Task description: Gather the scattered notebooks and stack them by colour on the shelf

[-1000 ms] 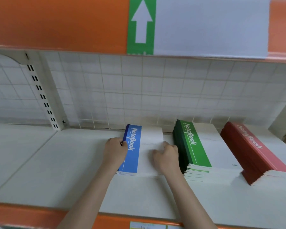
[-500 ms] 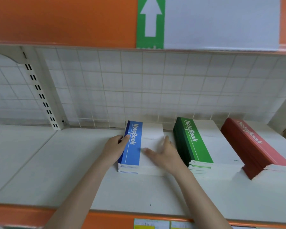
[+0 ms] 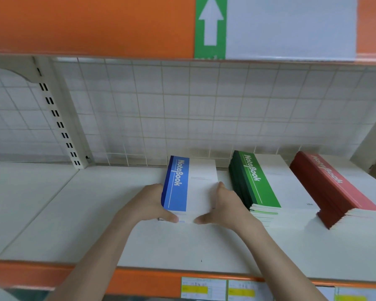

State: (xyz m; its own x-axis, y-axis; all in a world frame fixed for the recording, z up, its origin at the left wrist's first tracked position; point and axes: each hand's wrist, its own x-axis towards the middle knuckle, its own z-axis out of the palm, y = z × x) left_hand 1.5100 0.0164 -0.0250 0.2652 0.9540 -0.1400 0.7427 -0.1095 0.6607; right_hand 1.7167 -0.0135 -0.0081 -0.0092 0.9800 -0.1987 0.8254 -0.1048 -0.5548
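Observation:
A stack of blue-and-white notebooks [image 3: 189,185] lies on the white shelf [image 3: 96,213] near the back grid. My left hand [image 3: 149,205] presses against the stack's left side, its thumb across the near edge. On the stack's right side lies my right hand [image 3: 224,206], thumb also along the near edge. Both hands bracket the stack between them. To the right sit a taller green notebook stack [image 3: 256,183] and, further right, a red notebook stack [image 3: 332,187].
A wire grid back panel [image 3: 182,109] closes the rear. A slotted upright [image 3: 57,118] stands at left. An orange upper shelf edge with a green arrow sign [image 3: 211,25] hangs overhead. The orange front rail [image 3: 139,279] carries price labels.
My right hand moved off the top of the blue stack to its right side. My left hand slid toward the near corner. Both thumbs now lie along the front edge.

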